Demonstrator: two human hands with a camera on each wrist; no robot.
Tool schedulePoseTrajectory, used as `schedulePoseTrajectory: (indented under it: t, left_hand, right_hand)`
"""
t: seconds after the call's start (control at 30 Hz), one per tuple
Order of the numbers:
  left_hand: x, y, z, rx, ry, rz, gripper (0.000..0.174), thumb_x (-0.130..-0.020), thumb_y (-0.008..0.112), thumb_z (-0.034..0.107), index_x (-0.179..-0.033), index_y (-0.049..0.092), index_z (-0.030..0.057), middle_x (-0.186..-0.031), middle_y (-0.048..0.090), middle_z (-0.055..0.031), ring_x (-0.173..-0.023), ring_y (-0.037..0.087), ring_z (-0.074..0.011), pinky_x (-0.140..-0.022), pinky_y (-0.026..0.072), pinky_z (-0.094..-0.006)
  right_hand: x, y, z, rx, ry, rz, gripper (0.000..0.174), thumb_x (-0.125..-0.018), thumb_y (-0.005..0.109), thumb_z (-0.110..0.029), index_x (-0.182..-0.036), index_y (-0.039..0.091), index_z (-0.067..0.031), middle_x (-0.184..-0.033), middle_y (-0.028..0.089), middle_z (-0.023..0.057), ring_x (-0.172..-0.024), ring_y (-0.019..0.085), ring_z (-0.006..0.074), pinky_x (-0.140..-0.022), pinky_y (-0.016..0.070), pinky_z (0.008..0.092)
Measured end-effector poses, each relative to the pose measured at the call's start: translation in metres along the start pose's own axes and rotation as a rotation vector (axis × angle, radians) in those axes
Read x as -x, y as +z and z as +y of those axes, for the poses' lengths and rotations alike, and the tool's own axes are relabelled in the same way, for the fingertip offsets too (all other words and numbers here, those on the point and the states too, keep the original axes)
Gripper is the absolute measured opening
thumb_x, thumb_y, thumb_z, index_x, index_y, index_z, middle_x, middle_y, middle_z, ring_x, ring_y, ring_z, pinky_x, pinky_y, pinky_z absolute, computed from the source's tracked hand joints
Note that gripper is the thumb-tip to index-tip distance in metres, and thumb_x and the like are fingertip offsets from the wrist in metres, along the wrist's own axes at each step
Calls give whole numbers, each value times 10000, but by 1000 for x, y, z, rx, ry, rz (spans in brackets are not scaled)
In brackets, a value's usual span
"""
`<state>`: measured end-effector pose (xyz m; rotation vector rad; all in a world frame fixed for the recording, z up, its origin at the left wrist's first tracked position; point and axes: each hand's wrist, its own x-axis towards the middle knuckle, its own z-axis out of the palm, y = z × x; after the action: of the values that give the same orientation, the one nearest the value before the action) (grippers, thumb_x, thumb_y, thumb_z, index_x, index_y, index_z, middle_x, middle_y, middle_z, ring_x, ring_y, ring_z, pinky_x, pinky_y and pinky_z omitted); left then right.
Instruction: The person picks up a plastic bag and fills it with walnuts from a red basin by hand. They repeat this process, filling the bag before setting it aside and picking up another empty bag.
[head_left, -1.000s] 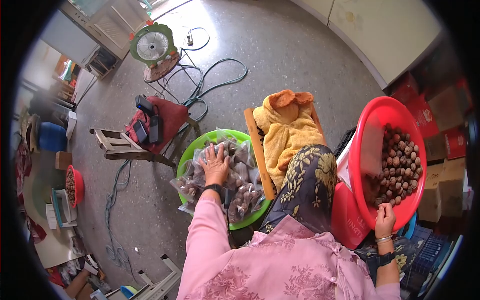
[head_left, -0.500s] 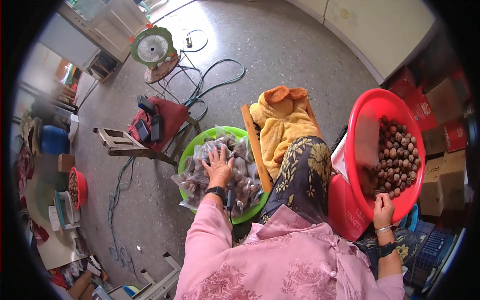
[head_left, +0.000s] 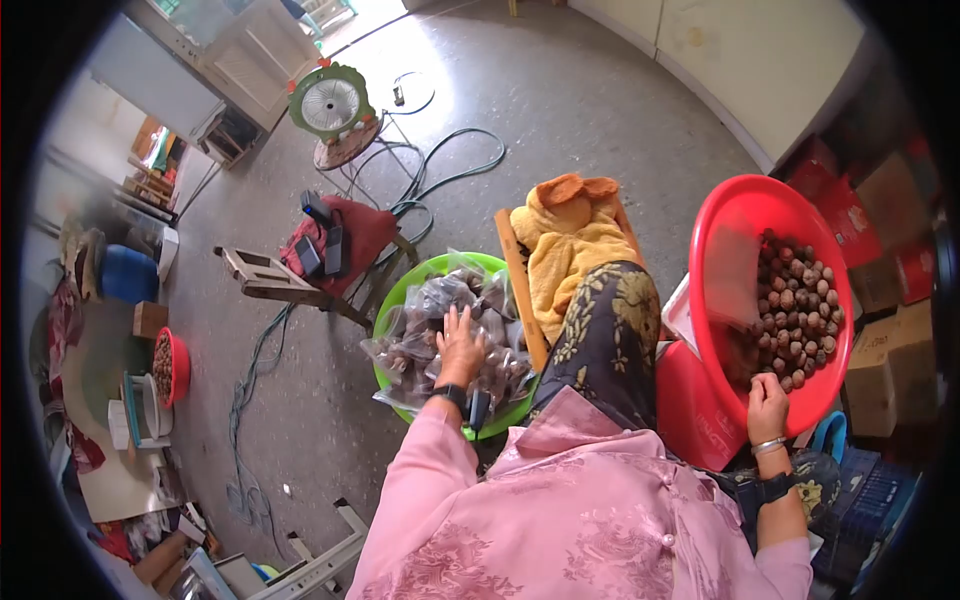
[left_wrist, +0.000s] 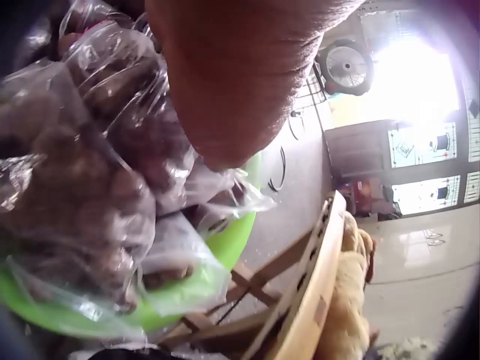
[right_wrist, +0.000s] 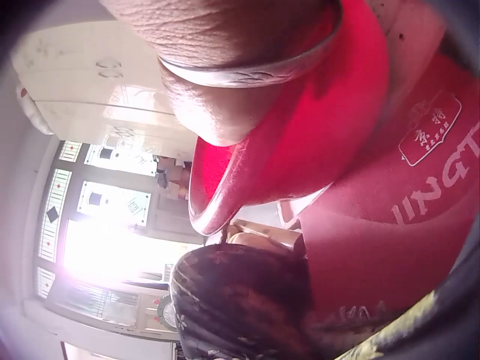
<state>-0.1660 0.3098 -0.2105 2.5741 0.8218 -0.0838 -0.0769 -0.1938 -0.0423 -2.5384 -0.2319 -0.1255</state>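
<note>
The left hand (head_left: pixel 461 350), fingers spread, rests on clear plastic bags (head_left: pixel 505 372) of brown round things heaped in a green basin (head_left: pixel 390 300). In the left wrist view the bags (left_wrist: pixel 67 187) bulge over the green rim (left_wrist: pixel 232 238). At the right, the right hand (head_left: pixel 767 407) grips the near rim of a tilted red basin (head_left: pixel 722 215), its fingers curled at the edge. Loose walnuts (head_left: pixel 797 310) lie inside that basin beside a clear plastic sheet or bag (head_left: pixel 733 280). The right wrist view shows the basin's red side (right_wrist: pixel 300 142) close to the hand.
A wooden chair with a yellow plush cover (head_left: pixel 560 250) stands between the basins. Beyond the green basin are a stool with a red cloth (head_left: pixel 365 230), a green fan (head_left: pixel 331 103) and cables (head_left: pixel 425 180). Cardboard boxes (head_left: pixel 900 360) line the right side.
The left hand has shifted right and down over the bags, its fingers still spread. The right hand stays at the red basin's rim. The head view has shifted slightly.
</note>
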Motion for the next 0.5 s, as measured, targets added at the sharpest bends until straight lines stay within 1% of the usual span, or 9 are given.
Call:
schedulePoseTrajectory:
  t: [0.07, 0.1, 0.17, 0.23, 0.27, 0.3, 0.37, 0.4, 0.5]
  left_hand:
    - [15, 7, 3, 105, 105, 130, 581, -779, 613, 180, -1317, 403, 122, -1388, 339, -166, -1291, 303, -333, -1047, 258, -470]
    - [16, 14, -1, 185, 188, 204, 543, -765, 616, 142, -1280, 448, 92, -1323, 421, -194, -1236, 380, -353, -1030, 301, -439]
    - [5, 12, 2, 273, 309, 268, 458, -776, 585, 61, -1223, 490, 40, -1180, 530, -173, -1059, 522, -296, -913, 427, -365]
    - [-3, -10, 37, 773, 113, 176, 408, -803, 547, 14, -1207, 495, 23, -1082, 573, -103, -905, 566, -196, -795, 480, -306]
    - [-18, -19, 45, 921, 119, 150, 379, -829, 538, 16, -1205, 497, 30, -1055, 575, -73, -854, 561, -152, -746, 481, -271]
    - [-29, -25, 58, 1064, 116, 125, 350, -854, 529, 18, -1203, 500, 37, -1027, 578, -43, -804, 555, -107, -697, 482, -236]
    - [-24, -75, 120, 1219, 170, -18, 330, -881, 542, 71, -1208, 501, 58, -992, 588, -31, -749, 553, -84, -677, 475, -217]
    - [-17, -98, 157, 1163, 210, -39, 327, -892, 554, 118, -1206, 497, 48, -972, 590, -25, -721, 543, -54, -657, 470, -199]
    - [-4, -129, 242, 1203, 352, -179, 296, -880, 568, 128, -1151, 527, 14, -924, 611, -26, -693, 569, -70, -644, 483, -210]
  right_hand:
    - [0, 5, 8, -2, -30, 45, 53, -835, 507, -57, -822, 547, -25, -751, 561, 175, -701, 563, 339, -625, 446, 386]
    - [0, 5, 4, -43, 10, 55, 48, -827, 522, -71, -832, 556, -36, -752, 567, 175, -699, 568, 348, -620, 451, 397]
    - [1, 5, 4, -34, 59, 45, 81, -817, 542, -108, -871, 574, -56, -775, 588, 181, -734, 585, 374, -623, 467, 421]
    - [3, 4, 5, 12, 81, 42, 81, -821, 538, -138, -852, 567, -70, -800, 594, 182, -769, 581, 385, -636, 470, 450]
    - [3, 2, 0, 29, 113, 28, 86, -819, 529, -150, -831, 558, -70, -805, 597, 173, -763, 580, 380, -638, 465, 462]
    - [3, 5, 4, 34, 65, 48, 93, -818, 509, -158, -820, 550, -74, -790, 599, 163, -746, 578, 378, -637, 461, 474]
    - [2, 8, 8, 58, 74, 25, 112, -820, 483, -178, -812, 542, -84, -773, 604, 155, -729, 580, 380, -637, 460, 483]
    - [2, 7, 7, 55, 91, 25, 120, -821, 484, -185, -815, 543, -80, -780, 608, 158, -734, 583, 380, -638, 460, 485]
    - [1, 7, 3, 51, 139, -6, 151, -830, 480, -201, -817, 543, -63, -786, 616, 177, -745, 590, 383, -645, 461, 494]
